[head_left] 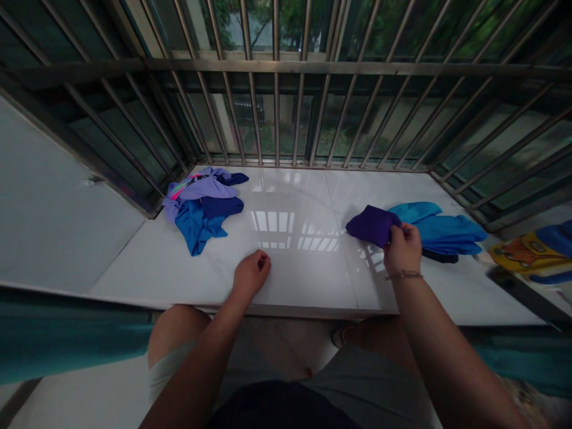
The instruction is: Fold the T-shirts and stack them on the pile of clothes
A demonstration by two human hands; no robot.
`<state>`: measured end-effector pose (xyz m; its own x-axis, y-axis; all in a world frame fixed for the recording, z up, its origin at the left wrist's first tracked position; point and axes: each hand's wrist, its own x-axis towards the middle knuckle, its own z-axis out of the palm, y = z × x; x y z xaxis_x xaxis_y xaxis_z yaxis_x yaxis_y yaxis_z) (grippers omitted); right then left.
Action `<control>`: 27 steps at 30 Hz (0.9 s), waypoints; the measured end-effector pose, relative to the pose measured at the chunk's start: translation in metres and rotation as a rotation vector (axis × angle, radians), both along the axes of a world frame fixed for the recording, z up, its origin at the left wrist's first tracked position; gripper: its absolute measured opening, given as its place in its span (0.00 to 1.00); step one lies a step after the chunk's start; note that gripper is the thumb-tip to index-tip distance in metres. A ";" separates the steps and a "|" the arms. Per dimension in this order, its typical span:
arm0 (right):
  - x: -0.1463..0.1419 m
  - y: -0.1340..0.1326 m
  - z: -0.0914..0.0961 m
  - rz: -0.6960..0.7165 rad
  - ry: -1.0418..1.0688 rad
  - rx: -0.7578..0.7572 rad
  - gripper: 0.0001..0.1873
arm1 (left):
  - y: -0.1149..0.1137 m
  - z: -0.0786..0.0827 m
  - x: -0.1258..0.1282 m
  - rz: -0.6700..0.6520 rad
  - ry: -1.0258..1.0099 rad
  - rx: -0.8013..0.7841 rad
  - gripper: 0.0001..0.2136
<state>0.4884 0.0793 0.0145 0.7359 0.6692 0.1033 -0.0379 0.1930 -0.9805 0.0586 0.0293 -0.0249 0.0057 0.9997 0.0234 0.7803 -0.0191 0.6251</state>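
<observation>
Your right hand [402, 247] pinches a folded purple cloth [373, 225] at about 1 o'clock on the white surface [304, 280]. The cloth touches a stack of blue clothes [442, 232] at its 3 o'clock. Your left hand [251, 275] rests on the surface, curled up and holding nothing. A messy pile of clothes [203, 205] lies at 11 o'clock.

We are facing a white, glossy worktop [290, 280] that is sitting inside a cage of metal bars [276, 107] on three sides. Soft daylight is coming through them and is mirroring as pale stripes [286, 229] on the stone. Green trees [292, 18] are showing beyond the top rail. A pale panel [53, 214] is closing off our left.
</observation>
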 end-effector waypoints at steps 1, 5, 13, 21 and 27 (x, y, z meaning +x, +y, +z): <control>-0.008 0.007 0.004 0.030 0.091 0.015 0.19 | 0.000 0.000 0.000 0.003 -0.002 -0.003 0.05; -0.019 0.040 0.031 0.111 0.270 0.059 0.17 | 0.000 0.000 0.000 -0.001 0.002 0.003 0.04; 0.058 0.058 0.071 -0.214 0.132 -0.008 0.13 | 0.000 -0.003 -0.001 -0.005 0.011 0.013 0.05; 0.095 0.004 0.037 -0.329 0.107 -0.190 0.13 | 0.001 -0.001 0.000 -0.008 0.003 0.008 0.04; 0.067 -0.043 0.015 -0.248 -0.198 -0.178 0.14 | 0.000 0.000 0.001 0.005 0.003 -0.002 0.05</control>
<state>0.5550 0.0366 0.0295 0.8555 0.4931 0.1579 0.1827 -0.0022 -0.9832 0.0591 0.0294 -0.0253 0.0007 0.9998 0.0217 0.7823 -0.0140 0.6228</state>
